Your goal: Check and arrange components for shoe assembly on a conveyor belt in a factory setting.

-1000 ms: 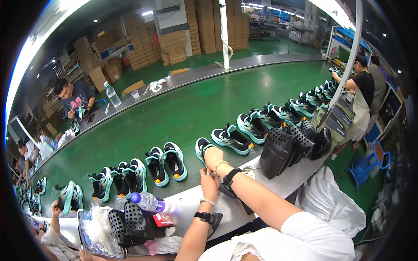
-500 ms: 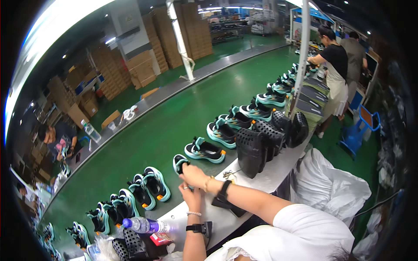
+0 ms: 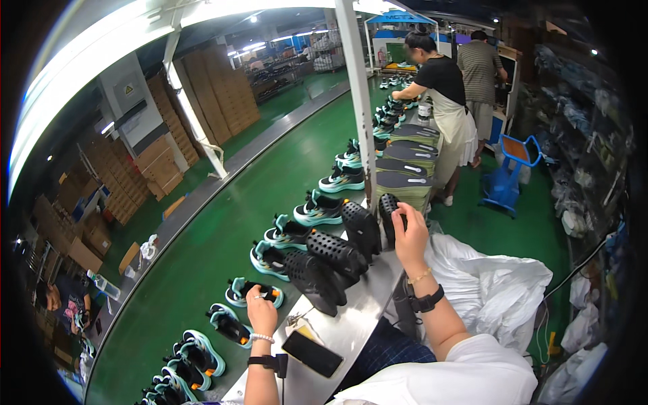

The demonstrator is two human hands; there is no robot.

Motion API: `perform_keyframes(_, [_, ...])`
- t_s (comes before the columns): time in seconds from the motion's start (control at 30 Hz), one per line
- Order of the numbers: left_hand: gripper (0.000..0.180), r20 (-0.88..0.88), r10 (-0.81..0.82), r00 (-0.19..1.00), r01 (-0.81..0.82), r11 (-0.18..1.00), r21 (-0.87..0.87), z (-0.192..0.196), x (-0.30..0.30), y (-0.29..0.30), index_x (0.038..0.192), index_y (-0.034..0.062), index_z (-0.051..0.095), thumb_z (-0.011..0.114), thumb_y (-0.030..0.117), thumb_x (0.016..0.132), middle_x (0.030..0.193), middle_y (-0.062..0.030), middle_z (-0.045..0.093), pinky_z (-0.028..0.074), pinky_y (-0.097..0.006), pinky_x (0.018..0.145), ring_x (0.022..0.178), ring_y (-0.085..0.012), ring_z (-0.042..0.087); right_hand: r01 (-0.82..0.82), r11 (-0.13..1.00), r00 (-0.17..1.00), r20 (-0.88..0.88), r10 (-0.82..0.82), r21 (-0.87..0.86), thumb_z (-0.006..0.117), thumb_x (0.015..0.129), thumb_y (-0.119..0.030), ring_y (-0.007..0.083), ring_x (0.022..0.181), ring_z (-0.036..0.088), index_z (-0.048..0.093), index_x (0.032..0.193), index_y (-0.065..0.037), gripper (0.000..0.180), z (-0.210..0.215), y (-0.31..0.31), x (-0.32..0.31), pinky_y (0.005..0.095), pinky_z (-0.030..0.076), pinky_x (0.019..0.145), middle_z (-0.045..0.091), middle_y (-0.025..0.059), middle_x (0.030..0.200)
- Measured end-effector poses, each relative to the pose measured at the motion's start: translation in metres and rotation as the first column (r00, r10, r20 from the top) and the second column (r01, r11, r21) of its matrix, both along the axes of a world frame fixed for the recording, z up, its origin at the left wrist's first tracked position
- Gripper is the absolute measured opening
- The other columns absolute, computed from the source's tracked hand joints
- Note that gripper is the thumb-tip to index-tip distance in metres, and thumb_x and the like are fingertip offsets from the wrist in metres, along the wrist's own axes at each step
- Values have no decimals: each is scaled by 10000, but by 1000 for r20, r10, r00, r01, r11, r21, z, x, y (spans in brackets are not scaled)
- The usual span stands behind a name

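My left hand (image 3: 262,312) is closed at the heel and collar of a black and teal sneaker (image 3: 237,291) with an orange heel tab, on the green bench. Another such sneaker (image 3: 229,325) lies just nearer, apart from my fingers. My right hand (image 3: 410,235) is raised, fingers loosely curved and thumb apart, beside the rightmost black perforated shoe-shaped form (image 3: 389,214); whether it touches the form is hard to see. More perforated forms, one at the front (image 3: 312,277), lean in a row along the metal ledge (image 3: 364,297).
A black phone (image 3: 312,352) and a small bunch of metal pieces (image 3: 295,318) lie on the ledge. Olive-grey stacked pieces (image 3: 405,165) sit beyond a white post (image 3: 359,88). White plastic sheeting (image 3: 482,270), a blue stool (image 3: 506,175) and a co-worker in an apron (image 3: 445,101) are right.
The view has swung to the right. My hands have parted from the nearer sneaker they were both at: the left shifted to the sneaker beyond it, the right rose to the black forms.
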State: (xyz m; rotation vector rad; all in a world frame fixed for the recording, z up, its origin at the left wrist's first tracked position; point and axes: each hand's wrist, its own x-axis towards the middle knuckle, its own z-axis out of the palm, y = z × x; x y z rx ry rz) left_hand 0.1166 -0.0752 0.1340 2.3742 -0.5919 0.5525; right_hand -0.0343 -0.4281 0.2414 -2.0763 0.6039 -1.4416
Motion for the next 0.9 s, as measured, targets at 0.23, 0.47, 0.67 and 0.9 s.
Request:
perform_keyframes(0.23, [165, -202, -25, 979, 111, 896, 431, -19, 53, 41, 723, 51, 729, 566, 35, 738, 712, -187, 669, 532, -428, 738, 727, -370, 657, 51, 991, 945, -316, -87, -122, 601, 916, -377, 401, 1308, 414, 454, 1345, 18, 602, -77, -35, 24, 455, 341, 1085, 435, 226, 1434])
perform_keyframes(0.47, [381, -585, 234, 776, 241, 748, 618, -16, 82, 56, 1080, -71, 635, 606, 163, 782, 1137, -311, 619, 487, -441, 944, 1077, -422, 602, 142, 984, 922, -347, -171, -108, 693, 848, -261, 383, 1312, 424, 462, 1343, -7, 603, -87, -39, 33, 440, 364, 1064, 439, 208, 1440])
perform_keyframes(0.67, [486, -618, 175, 767, 327, 721, 611, -110, 136, 118, 1288, 34, 562, 483, 40, 808, 1322, -276, 533, 419, -420, 1046, 1226, -379, 534, 38, 997, 984, -169, -48, -61, 687, 854, -216, 341, 1330, 424, 480, 1341, -39, 558, -55, -20, 26, 433, 356, 1078, 446, 167, 1450])
perform_keyframes(0.9, [275, -494, 229, 839, 202, 713, 672, -53, 72, 38, 1018, -15, 695, 554, 98, 810, 1064, -271, 659, 515, -427, 885, 1011, -362, 651, -230, 959, 946, 270, 180, 168, 723, 804, -19, 248, 1263, 513, 505, 1319, -6, 559, -12, -19, -6, 343, 371, 1068, 535, 149, 1380])
